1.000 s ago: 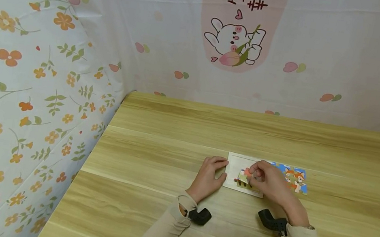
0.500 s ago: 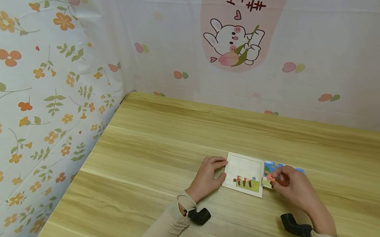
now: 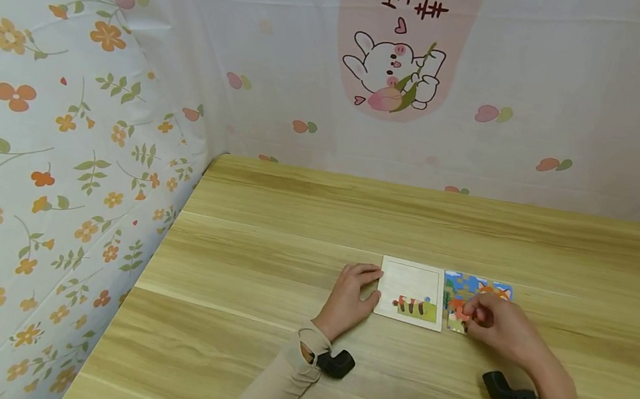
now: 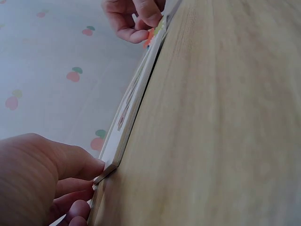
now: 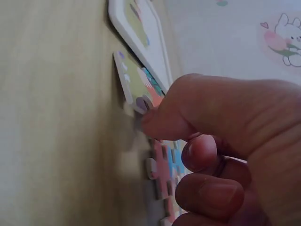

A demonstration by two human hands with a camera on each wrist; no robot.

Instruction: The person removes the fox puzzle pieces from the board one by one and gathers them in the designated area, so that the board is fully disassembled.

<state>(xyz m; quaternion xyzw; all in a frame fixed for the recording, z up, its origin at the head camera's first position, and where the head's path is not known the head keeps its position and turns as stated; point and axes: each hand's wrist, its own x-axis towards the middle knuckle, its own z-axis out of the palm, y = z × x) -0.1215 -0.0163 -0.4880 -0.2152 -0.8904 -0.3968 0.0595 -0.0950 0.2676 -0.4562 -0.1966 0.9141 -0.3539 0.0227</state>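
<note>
A pale puzzle tray (image 3: pixel 413 279) lies on the table, with a joined strip of picture pieces (image 3: pixel 417 307) at its lower edge. My left hand (image 3: pixel 351 299) rests against the tray's left edge; its thumb and fingertips touch the rim, as the left wrist view also shows. My right hand (image 3: pixel 502 327) pinches a puzzle piece (image 3: pixel 457 317), orange and green, between thumb and forefinger. The right wrist view shows this piece (image 5: pixel 134 82) tilted, beside the tray's edge. Under and behind the right hand lie other puzzle pieces (image 3: pixel 472 283) with blue sky and foxes, partly hidden.
The wooden table (image 3: pixel 262 253) carries the tray and pieces right of its middle. A white printed cloth (image 3: pixel 280 49) hangs behind the table, and a floral cloth (image 3: pixel 49 186) hangs along its left side. Black wrist devices (image 3: pixel 337 364) jut inward from both sleeves.
My right hand has moved right, from over the tray to the pieces beside it, carrying the pinched puzzle piece, then slightly toward me. My left hand has stayed at the tray's edge.
</note>
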